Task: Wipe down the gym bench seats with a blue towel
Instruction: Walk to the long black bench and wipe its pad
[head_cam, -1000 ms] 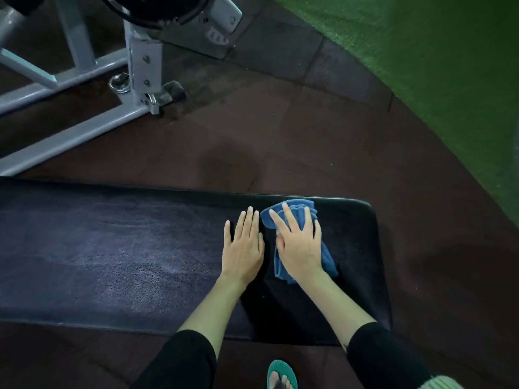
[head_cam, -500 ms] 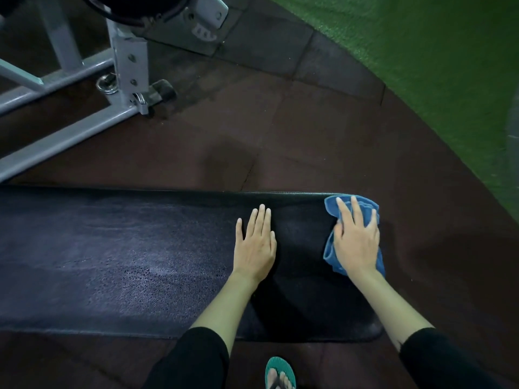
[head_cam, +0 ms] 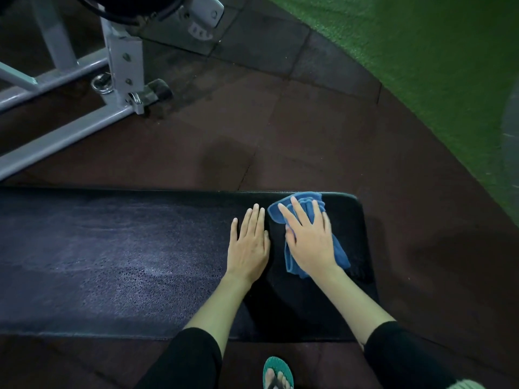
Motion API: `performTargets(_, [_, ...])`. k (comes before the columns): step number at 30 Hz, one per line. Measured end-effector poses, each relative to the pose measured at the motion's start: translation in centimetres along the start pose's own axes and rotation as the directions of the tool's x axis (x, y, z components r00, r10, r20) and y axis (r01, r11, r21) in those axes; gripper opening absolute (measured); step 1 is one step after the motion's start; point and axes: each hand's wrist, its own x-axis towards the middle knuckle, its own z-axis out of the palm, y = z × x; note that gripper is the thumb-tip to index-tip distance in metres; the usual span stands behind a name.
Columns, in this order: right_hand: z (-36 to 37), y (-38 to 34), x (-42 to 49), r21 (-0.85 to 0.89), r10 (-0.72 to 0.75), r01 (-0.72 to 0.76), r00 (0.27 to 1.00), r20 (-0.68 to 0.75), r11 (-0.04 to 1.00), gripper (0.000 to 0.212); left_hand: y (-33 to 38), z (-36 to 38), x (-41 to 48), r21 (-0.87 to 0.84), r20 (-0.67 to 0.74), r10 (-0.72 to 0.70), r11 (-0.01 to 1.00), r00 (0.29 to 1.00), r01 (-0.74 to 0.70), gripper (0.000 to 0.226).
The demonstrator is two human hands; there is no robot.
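Wiping tabletop [head_cam: 112, 262] right end: right hand [head_cam: 310, 242] is pressing blue towel [head_cam: 302, 204] flat; left hand [head_cam: 248, 242] is resting open, grip released. Left stretch is looking unfinished.

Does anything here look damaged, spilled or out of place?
Nothing stands out. The black padded bench seat looks intact, though dull and patchy toward its left. The right hand presses the crumpled blue towel flat near the seat's right end; the left hand rests beside it.

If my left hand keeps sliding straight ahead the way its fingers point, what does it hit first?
Nothing, apparently: the left hand meets only bare bench pad up to the far edge. The blue towel lies just right of that line.
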Motion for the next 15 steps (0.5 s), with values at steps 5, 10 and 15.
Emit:
performTargets(5, [-0.6,2.1,-1.9,-0.013,0.182,-0.182,0.983,-0.019,0.983,0.049,0.1,0.1,-0.2,0.001,0.073,0.016,1.0,0.997,-0.016,0.063])
performTargets(10, [-0.7,1.4,-3.4,0.063,0.264,-0.261,0.962,-0.062,0.963,0.05,0.4,-0.1,-1.4,0.007,0.033,0.005,1.0,0.999,-0.005,0.058])
performTargets(15, [-0.6,-0.7,-5.1,0.07,0.246,-0.241,0.967,-0.066,0.968,0.048,0.7,0.2,-3.3,-0.006,0.0,0.004,1.0,1.0,-0.004,0.054])
